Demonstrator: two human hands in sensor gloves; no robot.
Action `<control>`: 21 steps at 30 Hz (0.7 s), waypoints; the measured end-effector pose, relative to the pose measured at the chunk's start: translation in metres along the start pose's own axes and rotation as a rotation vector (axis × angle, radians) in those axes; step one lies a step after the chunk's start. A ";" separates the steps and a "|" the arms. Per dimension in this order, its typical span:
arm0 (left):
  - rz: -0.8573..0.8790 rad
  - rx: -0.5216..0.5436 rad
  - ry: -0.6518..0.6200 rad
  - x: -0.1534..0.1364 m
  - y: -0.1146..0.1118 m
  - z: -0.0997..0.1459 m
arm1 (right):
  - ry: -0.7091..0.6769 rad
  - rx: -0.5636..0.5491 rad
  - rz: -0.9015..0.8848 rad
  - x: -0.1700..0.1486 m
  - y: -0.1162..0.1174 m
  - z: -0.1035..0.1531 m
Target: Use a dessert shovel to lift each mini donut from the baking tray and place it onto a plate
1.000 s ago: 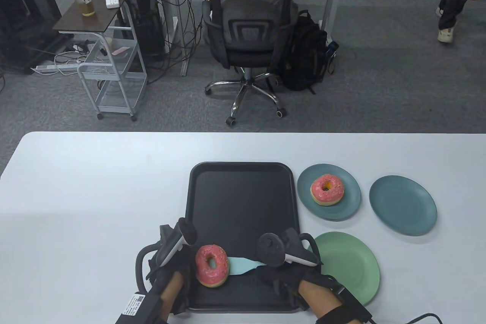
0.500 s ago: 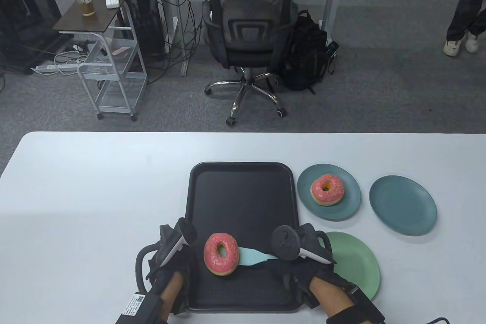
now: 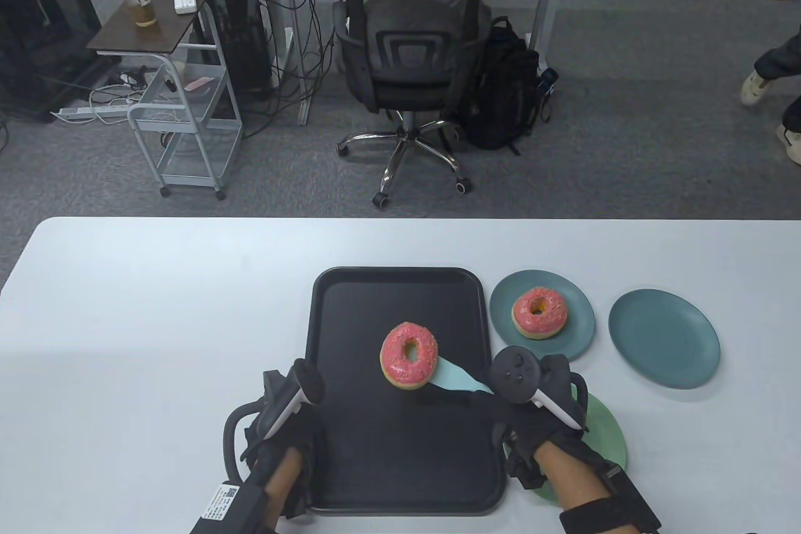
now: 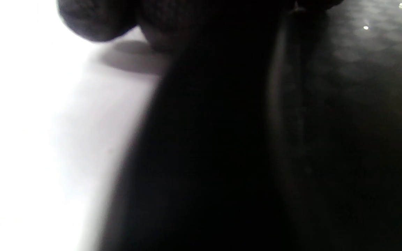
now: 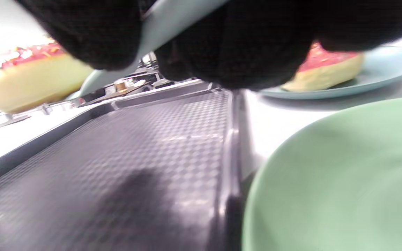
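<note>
A pink-iced donut [image 3: 409, 364] lies on the light blue dessert shovel [image 3: 455, 378], raised over the middle of the black baking tray [image 3: 375, 302]. My right hand [image 3: 504, 412] grips the shovel's handle at the tray's right edge. In the right wrist view its gloved fingers [image 5: 243, 45] wrap the shovel [image 5: 173, 21], with the donut [image 5: 30, 80] at the left. My left hand [image 3: 281, 434] holds the tray's front-left rim; the left wrist view shows only a dark rim [image 4: 288, 104]. A second donut [image 3: 539, 312] sits on a blue-grey plate [image 3: 576, 343].
A green plate [image 3: 604, 434] lies partly under my right wrist, close beside the tray [image 5: 344, 181]. A second blue-grey plate [image 3: 663, 338] with nothing on it stands at the far right. An office chair and a backpack stand beyond the table's far edge.
My right hand has carried the shovel and donut from the tray's front left up toward its middle and to the right. The left hand has stayed at the rim.
</note>
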State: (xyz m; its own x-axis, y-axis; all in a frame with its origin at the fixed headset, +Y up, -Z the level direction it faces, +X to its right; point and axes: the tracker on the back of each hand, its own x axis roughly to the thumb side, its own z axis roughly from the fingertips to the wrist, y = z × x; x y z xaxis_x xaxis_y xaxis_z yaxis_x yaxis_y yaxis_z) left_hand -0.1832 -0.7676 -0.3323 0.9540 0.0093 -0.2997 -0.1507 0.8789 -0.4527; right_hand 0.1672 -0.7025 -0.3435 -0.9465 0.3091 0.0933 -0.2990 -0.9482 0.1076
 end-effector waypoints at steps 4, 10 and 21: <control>0.000 0.000 0.000 0.000 0.000 0.000 | 0.095 -0.045 -0.024 -0.025 -0.012 -0.001; 0.001 -0.001 0.001 0.000 0.000 0.000 | 0.255 -0.123 -0.054 -0.071 -0.037 0.003; -0.001 -0.001 0.002 0.000 0.000 0.000 | 0.525 -0.240 -0.102 -0.160 -0.083 0.028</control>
State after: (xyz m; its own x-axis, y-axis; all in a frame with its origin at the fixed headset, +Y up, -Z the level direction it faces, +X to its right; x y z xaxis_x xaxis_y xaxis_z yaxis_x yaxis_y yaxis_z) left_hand -0.1832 -0.7675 -0.3326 0.9536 0.0071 -0.3009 -0.1496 0.8786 -0.4535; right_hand 0.3474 -0.6710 -0.3400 -0.8269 0.3792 -0.4152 -0.3527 -0.9249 -0.1423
